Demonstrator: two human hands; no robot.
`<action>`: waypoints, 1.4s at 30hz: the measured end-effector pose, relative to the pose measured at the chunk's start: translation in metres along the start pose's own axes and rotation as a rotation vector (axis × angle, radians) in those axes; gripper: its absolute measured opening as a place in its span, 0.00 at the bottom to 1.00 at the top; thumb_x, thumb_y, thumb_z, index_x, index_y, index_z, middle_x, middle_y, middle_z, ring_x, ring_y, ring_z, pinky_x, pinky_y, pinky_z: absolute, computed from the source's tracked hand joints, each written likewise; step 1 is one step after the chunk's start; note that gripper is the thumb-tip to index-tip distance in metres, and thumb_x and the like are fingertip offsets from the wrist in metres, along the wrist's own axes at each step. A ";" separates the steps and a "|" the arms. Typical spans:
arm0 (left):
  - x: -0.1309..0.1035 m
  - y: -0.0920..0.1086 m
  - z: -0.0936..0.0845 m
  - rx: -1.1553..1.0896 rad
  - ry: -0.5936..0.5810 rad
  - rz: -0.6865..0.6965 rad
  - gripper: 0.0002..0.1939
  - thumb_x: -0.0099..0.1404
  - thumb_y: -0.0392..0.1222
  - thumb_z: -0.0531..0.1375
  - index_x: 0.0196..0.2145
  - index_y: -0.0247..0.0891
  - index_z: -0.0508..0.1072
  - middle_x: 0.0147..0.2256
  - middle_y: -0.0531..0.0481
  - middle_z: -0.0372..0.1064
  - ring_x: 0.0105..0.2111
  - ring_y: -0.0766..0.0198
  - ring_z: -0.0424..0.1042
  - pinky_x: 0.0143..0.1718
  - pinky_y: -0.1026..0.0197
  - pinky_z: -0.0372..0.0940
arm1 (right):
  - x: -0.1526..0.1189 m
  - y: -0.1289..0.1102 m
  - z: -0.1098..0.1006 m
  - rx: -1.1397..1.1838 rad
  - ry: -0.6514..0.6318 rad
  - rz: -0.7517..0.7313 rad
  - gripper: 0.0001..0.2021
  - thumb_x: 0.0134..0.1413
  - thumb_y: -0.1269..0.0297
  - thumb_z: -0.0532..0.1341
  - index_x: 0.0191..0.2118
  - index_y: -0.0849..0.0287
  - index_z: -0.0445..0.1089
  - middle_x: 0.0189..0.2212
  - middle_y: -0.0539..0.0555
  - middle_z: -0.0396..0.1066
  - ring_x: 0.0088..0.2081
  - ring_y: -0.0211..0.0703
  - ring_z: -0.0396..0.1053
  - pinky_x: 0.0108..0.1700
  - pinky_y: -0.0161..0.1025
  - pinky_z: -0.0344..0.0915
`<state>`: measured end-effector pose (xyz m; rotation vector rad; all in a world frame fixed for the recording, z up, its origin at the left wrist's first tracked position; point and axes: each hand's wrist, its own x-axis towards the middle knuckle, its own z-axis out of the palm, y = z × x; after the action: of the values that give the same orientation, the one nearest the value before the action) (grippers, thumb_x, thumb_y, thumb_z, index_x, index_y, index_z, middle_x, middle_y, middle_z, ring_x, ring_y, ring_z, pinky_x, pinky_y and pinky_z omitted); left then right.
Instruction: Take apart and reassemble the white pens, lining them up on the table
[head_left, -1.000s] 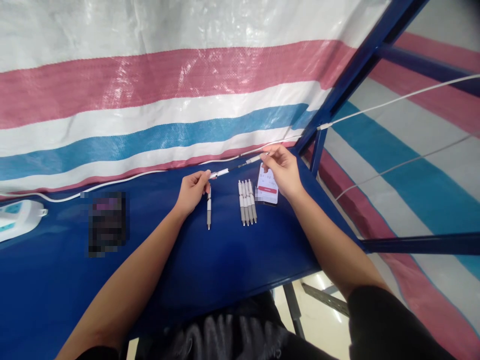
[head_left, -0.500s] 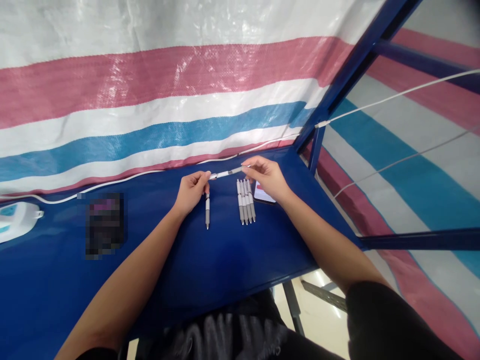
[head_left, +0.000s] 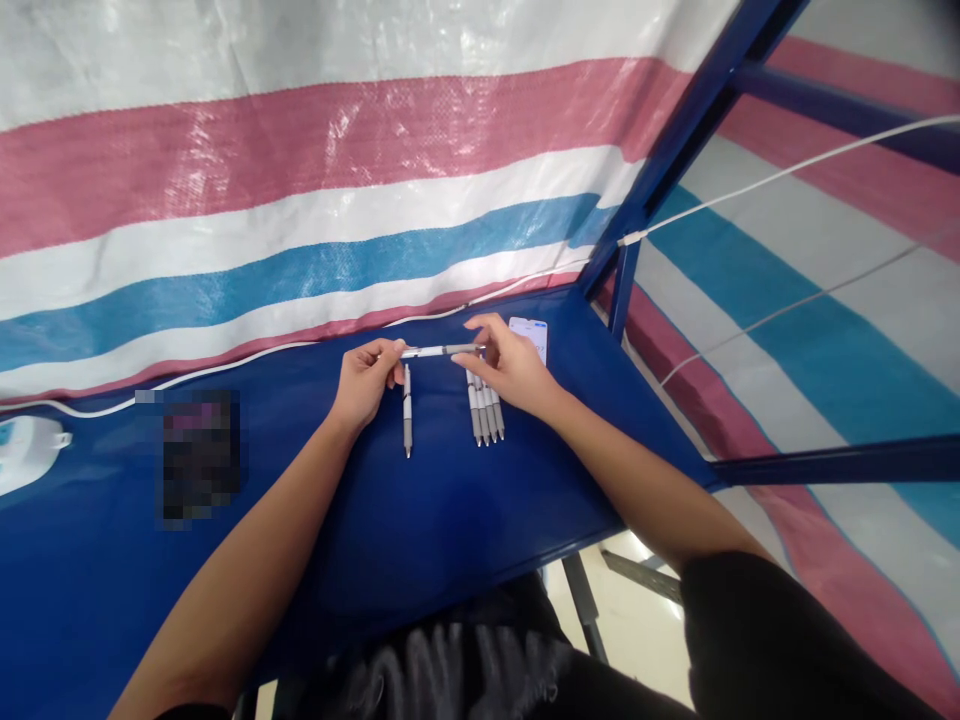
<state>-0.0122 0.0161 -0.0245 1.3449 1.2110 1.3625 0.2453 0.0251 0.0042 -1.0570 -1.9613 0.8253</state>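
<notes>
One pen (head_left: 441, 351), white and grey; left fingers (head_left: 389, 351) clamped on it; right fingers (head_left: 484, 322) apart

Striped sheeting (head_left: 337, 135) beyond the hands (head_left: 363, 386), a blue metal frame (head_left: 664, 165) to their right.
A white cable (head_left: 304, 346) runs along the back of the bench (head_left: 420, 520); a phone (head_left: 532, 336) lies just beyond the right hand (head_left: 513, 370), partly hidden; a blurred dark object (head_left: 201, 455) rests left of the hands, a white device (head_left: 37, 450) farther left.
</notes>
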 end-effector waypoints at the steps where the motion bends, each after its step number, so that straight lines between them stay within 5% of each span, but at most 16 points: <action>1: 0.001 0.000 0.000 -0.018 0.005 -0.003 0.29 0.64 0.68 0.72 0.24 0.40 0.77 0.18 0.52 0.68 0.18 0.69 0.57 0.23 0.61 0.53 | -0.001 -0.002 0.001 -0.019 -0.010 -0.037 0.28 0.70 0.30 0.59 0.44 0.54 0.70 0.33 0.52 0.74 0.30 0.43 0.68 0.36 0.41 0.63; 5: 0.002 0.000 -0.001 -0.069 0.000 -0.017 0.28 0.61 0.69 0.74 0.27 0.40 0.80 0.19 0.52 0.68 0.19 0.69 0.58 0.23 0.61 0.53 | -0.004 -0.004 0.002 -0.178 -0.106 0.009 0.28 0.80 0.38 0.48 0.35 0.54 0.68 0.29 0.53 0.74 0.31 0.45 0.70 0.38 0.42 0.62; 10: 0.004 -0.001 -0.001 -0.091 0.003 -0.027 0.28 0.60 0.70 0.74 0.30 0.39 0.82 0.19 0.52 0.69 0.19 0.69 0.59 0.23 0.61 0.54 | -0.003 -0.001 -0.001 -0.159 -0.100 -0.052 0.20 0.75 0.42 0.61 0.51 0.55 0.73 0.42 0.55 0.80 0.33 0.44 0.72 0.39 0.41 0.64; 14: 0.003 -0.003 -0.001 -0.083 -0.013 -0.027 0.27 0.61 0.68 0.74 0.30 0.39 0.82 0.20 0.52 0.69 0.20 0.68 0.60 0.23 0.61 0.54 | -0.002 -0.002 -0.001 -0.299 -0.183 0.055 0.23 0.81 0.47 0.54 0.38 0.56 0.75 0.30 0.54 0.77 0.31 0.46 0.72 0.39 0.42 0.61; 18: 0.002 -0.003 -0.001 -0.101 -0.005 -0.029 0.27 0.62 0.67 0.74 0.30 0.38 0.81 0.20 0.52 0.69 0.20 0.69 0.60 0.24 0.62 0.56 | -0.002 -0.005 0.000 -0.348 -0.161 0.009 0.16 0.73 0.47 0.67 0.51 0.55 0.77 0.38 0.54 0.81 0.33 0.45 0.74 0.37 0.40 0.61; 21: 0.002 -0.002 -0.001 -0.119 0.003 -0.033 0.28 0.61 0.66 0.75 0.27 0.37 0.79 0.19 0.52 0.69 0.20 0.71 0.60 0.25 0.63 0.57 | -0.003 -0.010 0.001 -0.489 -0.213 0.030 0.19 0.81 0.49 0.57 0.42 0.57 0.77 0.33 0.54 0.80 0.33 0.45 0.75 0.36 0.40 0.59; 24: 0.002 -0.001 0.000 -0.136 0.004 -0.024 0.29 0.61 0.66 0.76 0.25 0.36 0.78 0.19 0.52 0.70 0.21 0.71 0.61 0.25 0.65 0.57 | -0.006 -0.018 0.001 -0.589 -0.166 -0.006 0.18 0.78 0.48 0.62 0.51 0.59 0.76 0.35 0.56 0.81 0.37 0.49 0.78 0.38 0.41 0.60; 27: 0.003 -0.002 0.000 -0.172 0.002 -0.048 0.29 0.59 0.67 0.77 0.28 0.35 0.80 0.19 0.51 0.71 0.20 0.71 0.62 0.24 0.66 0.58 | -0.010 -0.028 0.004 -0.685 -0.151 -0.136 0.14 0.73 0.59 0.70 0.55 0.61 0.74 0.41 0.58 0.82 0.42 0.51 0.78 0.41 0.42 0.62; 29: 0.002 -0.003 -0.001 -0.196 0.005 -0.064 0.29 0.58 0.67 0.77 0.30 0.35 0.82 0.20 0.51 0.71 0.19 0.71 0.63 0.24 0.66 0.59 | -0.013 -0.036 0.009 -0.752 -0.192 -0.139 0.06 0.77 0.63 0.64 0.48 0.61 0.74 0.41 0.60 0.82 0.43 0.51 0.78 0.42 0.43 0.61; 31: 0.002 -0.003 -0.001 -0.213 0.026 -0.066 0.29 0.57 0.67 0.77 0.31 0.35 0.83 0.20 0.50 0.73 0.19 0.70 0.65 0.25 0.65 0.61 | -0.016 -0.043 0.015 -0.777 -0.246 -0.064 0.11 0.82 0.61 0.58 0.47 0.61 0.74 0.41 0.61 0.82 0.42 0.52 0.78 0.40 0.43 0.59; 36: -0.001 -0.001 -0.001 -0.222 0.046 -0.063 0.29 0.56 0.67 0.78 0.31 0.35 0.83 0.20 0.50 0.74 0.20 0.68 0.68 0.28 0.63 0.66 | -0.020 -0.055 0.024 -0.580 -0.372 0.183 0.15 0.85 0.62 0.50 0.51 0.60 0.72 0.38 0.58 0.82 0.37 0.49 0.76 0.35 0.42 0.53; 42: 0.002 0.000 -0.003 -0.238 0.009 -0.043 0.29 0.57 0.67 0.78 0.34 0.36 0.82 0.21 0.52 0.73 0.22 0.68 0.69 0.30 0.64 0.65 | -0.024 -0.054 0.028 -0.010 -0.309 0.322 0.17 0.82 0.61 0.51 0.40 0.57 0.72 0.27 0.47 0.68 0.29 0.40 0.67 0.37 0.38 0.59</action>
<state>-0.0153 0.0179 -0.0241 1.1401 1.0407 1.4342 0.2097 -0.0251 0.0261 -1.3387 -2.0752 1.2158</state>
